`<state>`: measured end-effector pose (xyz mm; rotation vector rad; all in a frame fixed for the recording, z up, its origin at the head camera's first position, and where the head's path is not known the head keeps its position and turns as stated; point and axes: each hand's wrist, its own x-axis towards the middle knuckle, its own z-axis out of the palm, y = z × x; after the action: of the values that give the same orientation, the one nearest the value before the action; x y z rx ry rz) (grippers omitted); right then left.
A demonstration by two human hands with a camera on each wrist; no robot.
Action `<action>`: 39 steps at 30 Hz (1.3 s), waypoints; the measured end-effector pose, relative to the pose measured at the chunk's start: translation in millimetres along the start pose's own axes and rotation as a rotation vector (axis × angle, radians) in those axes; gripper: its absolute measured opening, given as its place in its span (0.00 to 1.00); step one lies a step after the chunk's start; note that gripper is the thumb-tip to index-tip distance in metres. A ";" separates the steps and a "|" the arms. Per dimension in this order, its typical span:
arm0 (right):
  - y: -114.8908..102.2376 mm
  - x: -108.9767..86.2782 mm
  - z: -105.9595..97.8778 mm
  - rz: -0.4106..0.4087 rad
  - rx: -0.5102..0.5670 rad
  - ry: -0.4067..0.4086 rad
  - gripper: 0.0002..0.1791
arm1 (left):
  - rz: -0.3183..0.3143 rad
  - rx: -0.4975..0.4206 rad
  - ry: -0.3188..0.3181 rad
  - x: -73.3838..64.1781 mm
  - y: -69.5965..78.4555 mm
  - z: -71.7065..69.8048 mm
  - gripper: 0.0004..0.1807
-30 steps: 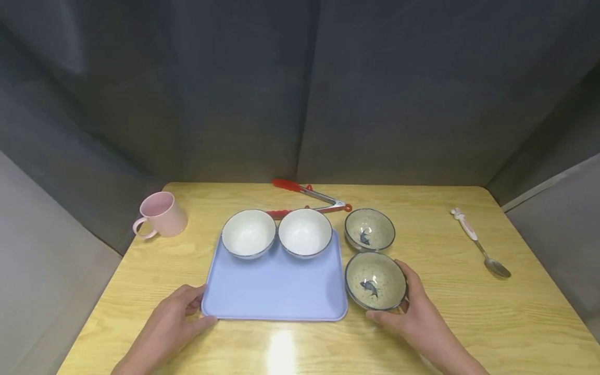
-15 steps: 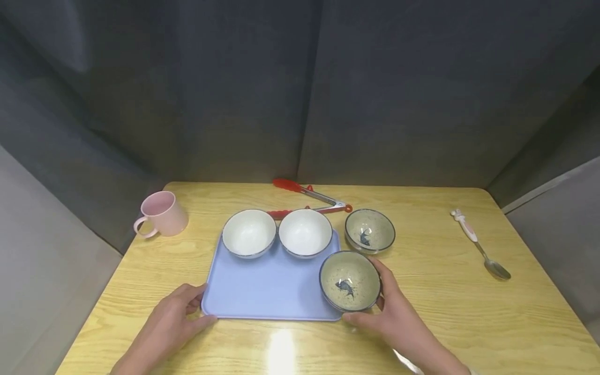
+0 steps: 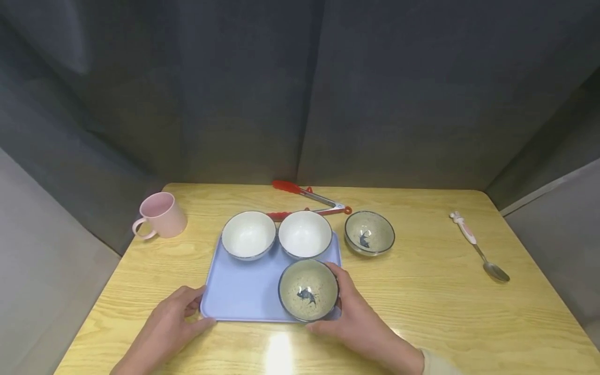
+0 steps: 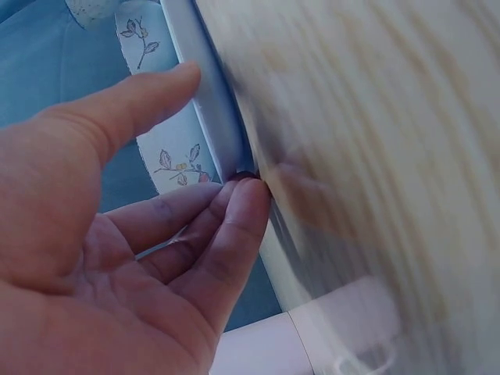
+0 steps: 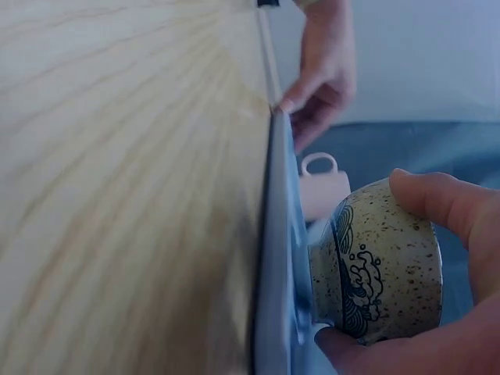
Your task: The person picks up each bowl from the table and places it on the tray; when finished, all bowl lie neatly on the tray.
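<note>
In the head view my right hand (image 3: 349,317) grips a beige speckled bowl (image 3: 308,291) with a blue fish painted inside, low over the front right part of the blue tray (image 3: 239,294). The right wrist view shows that bowl's outside (image 5: 394,269), with a dark wave pattern and its foot close to the tray surface. My left hand (image 3: 171,317) holds the tray's front left corner, thumb at the front edge and fingertips at the left edge. Two white bowls, a left one (image 3: 248,235) and a right one (image 3: 305,234), stand along the tray's back.
A matching fish bowl (image 3: 369,233) stands on the wooden table (image 3: 422,281), right of the tray. Red-tipped tongs (image 3: 323,199) lie behind the white bowls. A pink mug (image 3: 164,216) is at the back left, and a spoon (image 3: 479,250) lies far right.
My right hand has carried the beige fish bowl leftward, from beside the tray to over its front right part. My left hand has stayed at the tray corner.
</note>
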<state>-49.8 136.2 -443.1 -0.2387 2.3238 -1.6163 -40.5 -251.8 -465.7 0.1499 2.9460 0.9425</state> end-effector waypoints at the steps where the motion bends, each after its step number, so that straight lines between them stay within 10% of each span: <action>1: 0.4 1.6 3.2 -0.018 -0.014 -0.014 0.69 | -0.001 -0.001 -0.005 0.0 0.0 -0.1 0.36; 39: -20.4 60.0 80.4 -0.126 -0.069 -0.169 0.69 | 0.045 0.009 0.052 -1.7 -2.6 2.0 0.36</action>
<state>-80.0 39.6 -458.8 -0.5267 2.2768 -1.5087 -38.9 -253.0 -468.8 0.1957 3.0064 0.9529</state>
